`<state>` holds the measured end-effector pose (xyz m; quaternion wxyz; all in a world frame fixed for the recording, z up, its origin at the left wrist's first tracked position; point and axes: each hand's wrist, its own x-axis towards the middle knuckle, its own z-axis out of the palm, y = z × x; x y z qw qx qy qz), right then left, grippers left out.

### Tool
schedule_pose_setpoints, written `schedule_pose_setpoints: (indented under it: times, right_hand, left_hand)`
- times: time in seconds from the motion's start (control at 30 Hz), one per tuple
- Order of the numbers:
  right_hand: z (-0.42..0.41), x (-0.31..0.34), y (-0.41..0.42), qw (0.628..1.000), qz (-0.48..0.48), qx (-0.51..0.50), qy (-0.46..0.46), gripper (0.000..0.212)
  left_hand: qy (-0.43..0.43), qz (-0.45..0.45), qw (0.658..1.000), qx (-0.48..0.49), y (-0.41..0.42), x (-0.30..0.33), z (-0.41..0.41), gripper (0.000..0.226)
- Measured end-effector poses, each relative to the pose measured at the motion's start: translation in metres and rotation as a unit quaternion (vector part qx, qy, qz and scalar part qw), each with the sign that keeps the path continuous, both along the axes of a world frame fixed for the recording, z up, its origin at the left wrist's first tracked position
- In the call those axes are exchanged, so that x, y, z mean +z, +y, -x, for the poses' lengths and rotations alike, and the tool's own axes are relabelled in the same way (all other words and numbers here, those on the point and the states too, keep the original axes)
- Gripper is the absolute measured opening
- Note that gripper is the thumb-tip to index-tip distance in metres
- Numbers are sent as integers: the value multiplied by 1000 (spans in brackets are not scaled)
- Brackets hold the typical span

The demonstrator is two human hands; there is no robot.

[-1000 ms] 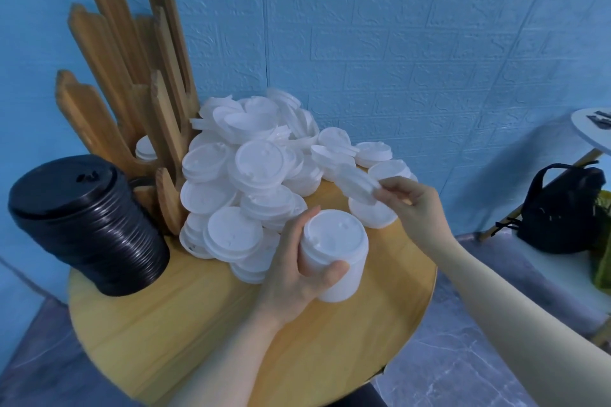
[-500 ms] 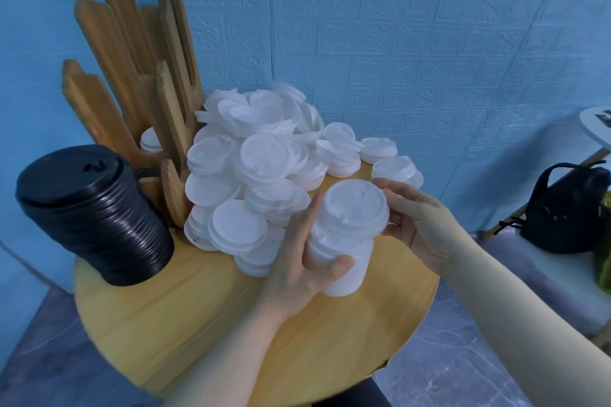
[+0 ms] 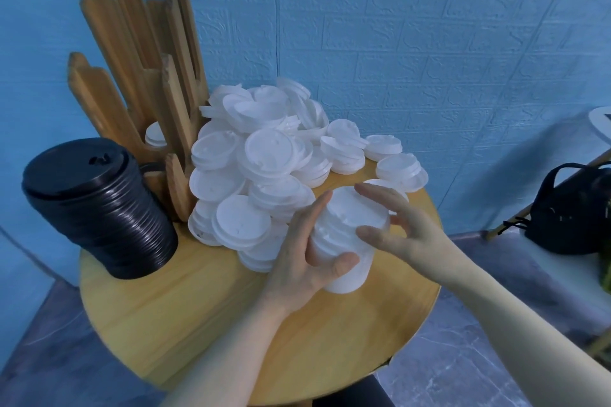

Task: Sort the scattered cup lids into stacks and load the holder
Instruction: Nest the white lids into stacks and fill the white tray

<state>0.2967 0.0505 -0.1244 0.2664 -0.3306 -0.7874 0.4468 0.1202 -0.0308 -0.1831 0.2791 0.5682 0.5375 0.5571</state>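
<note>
A: So, starting at the left edge, what sits on the round wooden table (image 3: 185,317)?

B: A tall stack of black lids (image 3: 99,208), leaning a little, its base on the tabletop. Just behind and beside it stands the wooden holder (image 3: 132,76), with upright slats fanning up against the blue wall (image 3: 429,43). A few white lids (image 3: 154,137) already lie low in one of its slots.

A: And next to that?

B: A loose heap of white lids (image 3: 264,155), piled against the holder's right side and spilling toward the table's far edge. Some lie flat, some are tilted, and several small bunches sit at the right of the heap.

A: Where are the hands?

B: The left hand (image 3: 307,261) grips a white stack of lids (image 3: 347,241), which rests on the table in front of the heap. Its thumb is curled across the near side of the stack and its fingers reach up the far-left side. The right hand (image 3: 403,231) is at the top of that same stack, fingers spread wide and relaxed; thumb and fingertips lie at the top lid's rim, though I cannot tell whether they touch it.

A: Anything further right?

B: A black bag (image 3: 568,208) on a pale surface, well apart from the table.
</note>
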Motion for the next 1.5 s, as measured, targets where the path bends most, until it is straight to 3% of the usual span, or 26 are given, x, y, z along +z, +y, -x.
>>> schedule_pose_setpoints:
  times: [0.2,0.67,0.87,1.1,1.23,1.3,1.4,1.5]
  right_hand:
    - [4,-4,-3,1000,-7,-8,-8,66]
    - [14,-8,-16,987,-128,-43,-84,62]
    - [13,-37,-23,995,-30,-29,94,56]
    - [7,-42,-17,994,-32,-1,101,60]
    - [-6,-42,18,978,-173,-101,60,38]
    - [-12,-48,39,957,-242,-160,-29,33]
    - [-19,-60,62,932,-252,-186,-184,34]
    - [-22,-67,69,917,-285,-184,-210,15]
  left_hand:
    - [-58,32,997,-26,0,0,-1,105]
    - [-85,54,994,-47,1,-4,2,110]
    - [-42,44,998,-19,-2,0,-1,95]
    - [-29,47,998,-8,-2,-2,1,86]
    - [-24,55,998,-1,0,-3,2,86]
    - [-25,55,998,-3,0,-3,1,87]
    - [-36,46,998,-2,1,-4,1,88]
    - [-40,42,998,-2,1,-4,1,88]
